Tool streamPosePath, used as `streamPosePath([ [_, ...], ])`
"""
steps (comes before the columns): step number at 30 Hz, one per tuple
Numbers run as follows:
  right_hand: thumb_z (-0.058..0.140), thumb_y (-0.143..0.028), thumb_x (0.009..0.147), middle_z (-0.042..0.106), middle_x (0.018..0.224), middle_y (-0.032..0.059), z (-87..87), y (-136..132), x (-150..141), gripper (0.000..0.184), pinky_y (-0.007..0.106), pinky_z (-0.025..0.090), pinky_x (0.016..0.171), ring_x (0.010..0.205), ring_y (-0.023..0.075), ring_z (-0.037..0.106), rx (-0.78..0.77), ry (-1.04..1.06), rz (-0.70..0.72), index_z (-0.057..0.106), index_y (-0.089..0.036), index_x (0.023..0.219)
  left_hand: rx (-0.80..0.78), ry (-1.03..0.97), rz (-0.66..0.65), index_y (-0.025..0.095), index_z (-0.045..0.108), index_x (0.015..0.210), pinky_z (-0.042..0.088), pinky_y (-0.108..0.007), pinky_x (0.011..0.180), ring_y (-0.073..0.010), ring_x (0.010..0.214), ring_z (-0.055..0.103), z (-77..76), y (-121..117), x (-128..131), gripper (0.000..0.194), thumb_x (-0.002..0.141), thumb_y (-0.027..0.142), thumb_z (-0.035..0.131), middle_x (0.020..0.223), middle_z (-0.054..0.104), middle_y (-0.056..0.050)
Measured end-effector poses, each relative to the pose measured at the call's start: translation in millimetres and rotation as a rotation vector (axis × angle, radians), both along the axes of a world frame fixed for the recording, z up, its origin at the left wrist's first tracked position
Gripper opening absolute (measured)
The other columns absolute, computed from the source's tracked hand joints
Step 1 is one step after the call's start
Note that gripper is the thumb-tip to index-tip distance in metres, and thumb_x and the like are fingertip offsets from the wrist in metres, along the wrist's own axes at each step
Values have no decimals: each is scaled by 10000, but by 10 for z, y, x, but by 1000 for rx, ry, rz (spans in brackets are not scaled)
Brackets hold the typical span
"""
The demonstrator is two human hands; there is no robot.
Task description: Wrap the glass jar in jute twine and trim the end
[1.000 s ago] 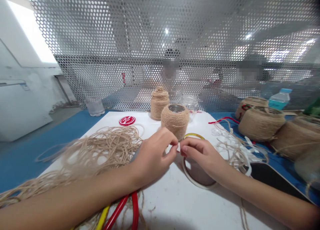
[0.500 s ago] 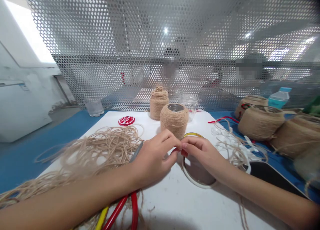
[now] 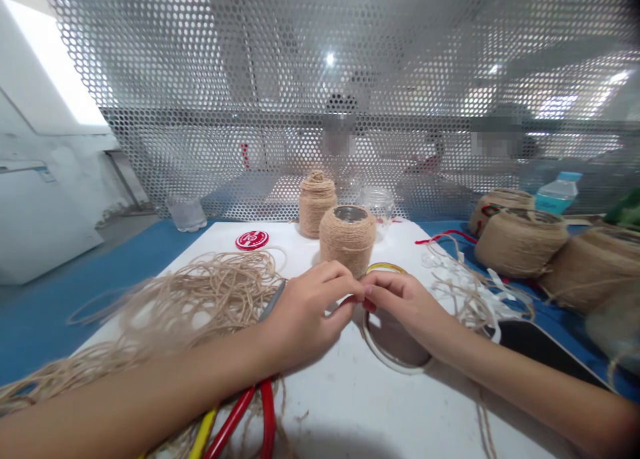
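Now: left hand (image 3: pixel 313 316) and right hand (image 3: pixel 403 296) meet, fingers pressed together; can't tell what's between | jar (image 3: pixel 347 242) just past them, in the middle | string (image 3: pixel 225 289) to the left | pinch gently, hold both hands steady, look closely.

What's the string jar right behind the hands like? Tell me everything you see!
The string-wrapped jar is round and squat, covered in tan, rough-looking twine wound round and round in close rows. No lid sits on top, and the opening looks dark and shiny, perhaps glass. It stands upright on the white surface, just beyond the left hand, which hides some of its bottom. I can't tell whether they touch.
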State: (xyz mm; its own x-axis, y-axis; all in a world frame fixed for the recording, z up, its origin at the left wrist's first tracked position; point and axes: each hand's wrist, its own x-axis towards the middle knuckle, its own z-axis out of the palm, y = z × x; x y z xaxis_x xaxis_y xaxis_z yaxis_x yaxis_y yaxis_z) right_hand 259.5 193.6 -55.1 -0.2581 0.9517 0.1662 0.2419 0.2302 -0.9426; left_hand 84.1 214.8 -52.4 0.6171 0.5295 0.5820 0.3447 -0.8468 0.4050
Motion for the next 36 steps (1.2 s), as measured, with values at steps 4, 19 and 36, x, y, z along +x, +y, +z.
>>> streamPosePath([
  [4,472,-228,815,517,613,-37,-14,2,-4,178,209,381,576,595,97,496,19,-20,-6,541,-179,658,-10,-10,11,188,580,840,406,-264,725,-137,814,510,26,-25,-3,174,779,91,450,851,569,-16],
  [19,485,-137,795,500,680,-15,14,-97,-41,92,250,364,602,651,123,469,448,-442,-85,503,-187,720,-251,22,135,179,538,786,396,-230,647,-116,709,521,28,-1,29,91,833,203,464,766,576,13],
  [36,464,-156,818,503,675,-10,42,-94,-35,115,255,366,608,654,127,472,491,-407,-86,527,-191,729,-379,-55,96,183,495,835,394,-232,626,-114,688,504,26,22,27,119,874,255,408,750,549,17],
])
